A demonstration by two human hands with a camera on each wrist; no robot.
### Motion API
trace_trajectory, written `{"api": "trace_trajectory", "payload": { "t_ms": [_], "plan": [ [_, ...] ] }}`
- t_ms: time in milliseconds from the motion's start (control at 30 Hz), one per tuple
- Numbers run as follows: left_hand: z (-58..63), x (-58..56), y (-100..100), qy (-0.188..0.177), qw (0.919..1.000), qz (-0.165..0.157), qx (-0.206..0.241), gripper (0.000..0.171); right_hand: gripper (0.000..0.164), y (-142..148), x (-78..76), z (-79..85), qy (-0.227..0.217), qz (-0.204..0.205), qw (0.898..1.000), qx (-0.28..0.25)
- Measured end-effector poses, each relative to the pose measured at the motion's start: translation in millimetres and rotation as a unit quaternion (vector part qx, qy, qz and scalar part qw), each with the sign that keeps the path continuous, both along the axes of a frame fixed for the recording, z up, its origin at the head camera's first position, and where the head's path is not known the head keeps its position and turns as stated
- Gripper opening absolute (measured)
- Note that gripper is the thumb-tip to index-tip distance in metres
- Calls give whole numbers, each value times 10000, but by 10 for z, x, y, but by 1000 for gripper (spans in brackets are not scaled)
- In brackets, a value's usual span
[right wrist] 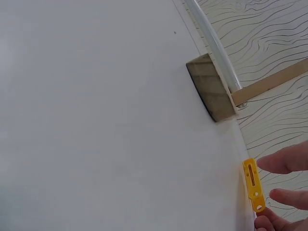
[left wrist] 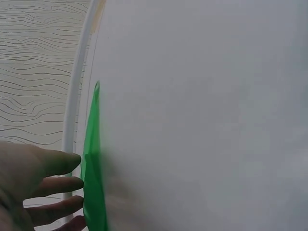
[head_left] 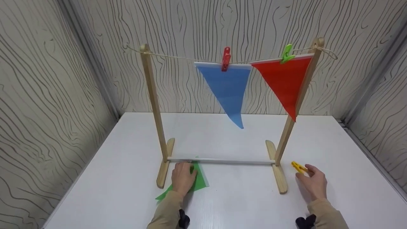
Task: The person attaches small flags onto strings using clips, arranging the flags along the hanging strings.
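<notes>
On the white table, my left hand (head_left: 183,179) lies over a green triangular flag (head_left: 200,180) and hides its middle. The left wrist view has the extended fingers (left wrist: 60,186) right at the surface of the green flag (left wrist: 94,192), whose edge rises slightly. My right hand (head_left: 315,183) is at a yellow clothespin (head_left: 298,167) on the table, thumb and fingers spread around it. In the right wrist view, a small gap shows between the thumb (right wrist: 284,159) and the yellow clothespin (right wrist: 253,182); other fingertips are close to its lower end.
A wooden stand with a left post (head_left: 154,105), a right post (head_left: 284,140) and a white crossbar (head_left: 219,161) holds a string (head_left: 171,56). A red clothespin (head_left: 226,58) holds a blue flag (head_left: 227,82) there; a green clothespin (head_left: 287,54) holds a red flag (head_left: 286,76).
</notes>
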State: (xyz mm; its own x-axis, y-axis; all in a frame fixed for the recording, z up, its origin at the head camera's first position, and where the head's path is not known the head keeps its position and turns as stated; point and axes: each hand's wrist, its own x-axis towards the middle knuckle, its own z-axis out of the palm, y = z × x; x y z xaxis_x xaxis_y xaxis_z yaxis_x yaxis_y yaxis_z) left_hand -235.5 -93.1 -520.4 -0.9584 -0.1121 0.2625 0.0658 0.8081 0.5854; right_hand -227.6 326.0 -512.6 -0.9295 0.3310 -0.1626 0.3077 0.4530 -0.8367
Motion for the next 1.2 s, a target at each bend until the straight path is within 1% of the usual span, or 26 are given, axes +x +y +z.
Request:
{"api": "trace_trajectory", "payload": {
  "t_ms": [100, 200, 267, 400, 533, 700, 967, 1100, 1200],
  "plan": [
    [1, -31, -13, 128, 9999, 43, 52, 8, 64, 24, -19, -8, -50, -50, 10000, 14],
    [7, -62, -24, 188, 9998, 55, 54, 5, 65, 47, -32, -15, -136, -99, 9998, 99],
    [13, -80, -29, 148, 9998, 83, 38, 5, 64, 52, -41, -15, -196, -166, 9996, 123],
    [22, -117, -36, 56, 9999, 129, 68, 8, 63, 65, -50, -8, -270, -173, 9993, 217],
    [48, -134, -40, -91, 9994, 117, 301, 8, 62, 85, -48, -5, -332, -179, 9990, 225],
    [65, -141, -46, -129, 9984, 121, 540, 1, 61, 101, -53, -3, -341, -187, 9989, 272],
    [73, -166, -65, -270, 9961, 233, 801, 5, 60, 111, -58, -1, -317, -160, 9987, 358],
    [60, -173, -85, -105, 9961, 235, 842, 4, 58, 119, -46, -6, -186, -92, 9988, 450],
    [66, -170, -93, 20, 9954, 134, 944, 4, 57, 112, -39, -6, -111, -123, 9986, 508]
  ]
}}
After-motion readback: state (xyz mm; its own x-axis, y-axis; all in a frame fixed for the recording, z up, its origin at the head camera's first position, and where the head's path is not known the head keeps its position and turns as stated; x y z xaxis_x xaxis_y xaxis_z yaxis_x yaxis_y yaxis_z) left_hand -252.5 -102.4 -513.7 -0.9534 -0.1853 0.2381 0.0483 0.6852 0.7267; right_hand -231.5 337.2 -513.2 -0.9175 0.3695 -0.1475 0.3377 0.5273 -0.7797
